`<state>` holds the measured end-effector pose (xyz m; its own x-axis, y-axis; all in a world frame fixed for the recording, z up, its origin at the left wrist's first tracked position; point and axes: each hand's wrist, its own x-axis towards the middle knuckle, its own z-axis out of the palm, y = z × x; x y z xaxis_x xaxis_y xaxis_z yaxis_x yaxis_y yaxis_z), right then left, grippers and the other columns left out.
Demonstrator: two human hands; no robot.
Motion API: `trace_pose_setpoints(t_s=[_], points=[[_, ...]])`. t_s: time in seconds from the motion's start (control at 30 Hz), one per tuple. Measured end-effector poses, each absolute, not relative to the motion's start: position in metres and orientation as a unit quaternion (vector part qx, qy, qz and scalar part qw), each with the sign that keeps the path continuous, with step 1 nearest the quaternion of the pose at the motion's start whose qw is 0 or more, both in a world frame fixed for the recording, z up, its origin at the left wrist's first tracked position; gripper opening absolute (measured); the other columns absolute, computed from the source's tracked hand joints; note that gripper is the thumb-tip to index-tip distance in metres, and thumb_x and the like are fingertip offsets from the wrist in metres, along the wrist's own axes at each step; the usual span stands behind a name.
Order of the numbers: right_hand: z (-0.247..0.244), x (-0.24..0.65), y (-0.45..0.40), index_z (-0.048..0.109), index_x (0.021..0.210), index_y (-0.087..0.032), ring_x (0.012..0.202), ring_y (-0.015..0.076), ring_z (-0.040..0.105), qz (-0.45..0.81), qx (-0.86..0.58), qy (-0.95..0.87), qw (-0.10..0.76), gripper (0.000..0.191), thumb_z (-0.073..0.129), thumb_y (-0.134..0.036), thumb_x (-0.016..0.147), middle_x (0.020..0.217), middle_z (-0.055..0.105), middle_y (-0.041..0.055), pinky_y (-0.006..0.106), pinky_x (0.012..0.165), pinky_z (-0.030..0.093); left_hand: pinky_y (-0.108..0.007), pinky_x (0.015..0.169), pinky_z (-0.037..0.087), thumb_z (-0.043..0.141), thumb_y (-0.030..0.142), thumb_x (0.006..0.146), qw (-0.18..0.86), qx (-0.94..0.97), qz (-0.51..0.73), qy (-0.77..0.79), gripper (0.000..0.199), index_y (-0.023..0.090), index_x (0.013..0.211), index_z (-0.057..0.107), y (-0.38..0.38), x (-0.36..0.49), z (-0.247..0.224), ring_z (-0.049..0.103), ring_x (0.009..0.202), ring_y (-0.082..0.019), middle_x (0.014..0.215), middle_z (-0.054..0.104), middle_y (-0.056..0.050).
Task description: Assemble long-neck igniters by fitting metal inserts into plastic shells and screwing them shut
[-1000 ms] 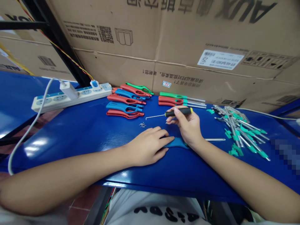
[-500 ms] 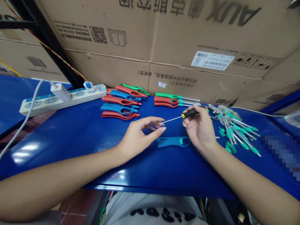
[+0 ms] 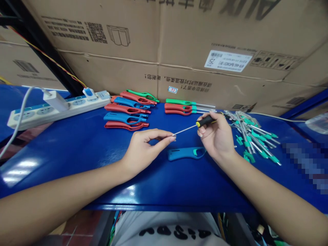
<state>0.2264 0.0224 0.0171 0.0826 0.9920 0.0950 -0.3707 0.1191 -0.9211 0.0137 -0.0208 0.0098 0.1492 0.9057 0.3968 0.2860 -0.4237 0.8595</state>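
My right hand (image 3: 217, 136) is wrapped round the black and yellow handle of a screwdriver (image 3: 185, 130), whose thin shaft points left. At its tip, the thumb and fingers of my left hand (image 3: 150, 148) are pinched together; any small part between them is too small to make out. Below the screwdriver, a blue gas lighter (image 3: 180, 153) with a green trigger lies flat on the blue table (image 3: 143, 184). The right end of this lighter passes behind my right hand, and a bit of metal tube shows beyond the wrist.
Several red, blue and green lighter shells (image 3: 125, 118) lie stacked at the back left. Lighters with metal tubes (image 3: 179, 108) lie behind my hands. A pile of metal tubes with green parts (image 3: 256, 136) is on the right. A power strip (image 3: 60, 106) and a large cardboard box (image 3: 143, 41) border the table.
My left thumb and fingers, apart around the screwdriver tip before, have closed together at it. My right hand keeps its hold on the screwdriver. The camera view has shifted slightly.
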Motion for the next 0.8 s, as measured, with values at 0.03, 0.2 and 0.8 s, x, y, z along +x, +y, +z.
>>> trace_pose_setpoints(t_s=[0.03, 0.2, 0.8], points=[[0.0177, 0.2271, 0.0228, 0.06, 0.075, -0.023, 0.045, 0.0084, 0.048, 0.544, -0.382, -0.404, 0.629, 0.017, 0.061, -0.038, 0.083, 0.07, 0.062, -0.0011, 0.024, 0.043, 0.045, -0.029, 0.079, 0.059, 0.076, 0.03, 0.085, 0.317, 0.691, 0.487, 0.429, 0.011, 0.021, 0.088, 0.08, -0.0207, 0.0135, 0.0099, 0.074, 0.082, -0.019, 0.09, 0.08, -0.001], [0.0226, 0.2271, 0.0224, 0.063, 0.072, -0.023, 0.044, 0.0082, 0.046, 0.543, -0.374, -0.402, 0.635, 0.016, 0.066, -0.038, 0.078, 0.069, 0.064, -0.0009, 0.023, 0.04, 0.044, -0.026, 0.076, 0.058, 0.076, 0.027, 0.085, 0.318, 0.701, 0.482, 0.417, 0.008, 0.021, 0.087, 0.08, -0.02, 0.0124, 0.0095, 0.074, 0.08, -0.017, 0.088, 0.08, 0.0], [0.0243, 0.2293, 0.0177, 0.063, 0.071, -0.023, 0.04, 0.0105, 0.049, 0.481, -0.313, -0.501, 0.648, 0.02, 0.067, -0.038, 0.083, 0.07, 0.064, 0.0002, 0.026, 0.033, 0.038, -0.023, 0.076, 0.055, 0.078, 0.023, 0.085, 0.305, 0.732, 0.456, 0.403, 0.003, 0.021, 0.087, 0.08, -0.0169, 0.0107, 0.0015, 0.072, 0.078, -0.013, 0.087, 0.079, 0.002]])
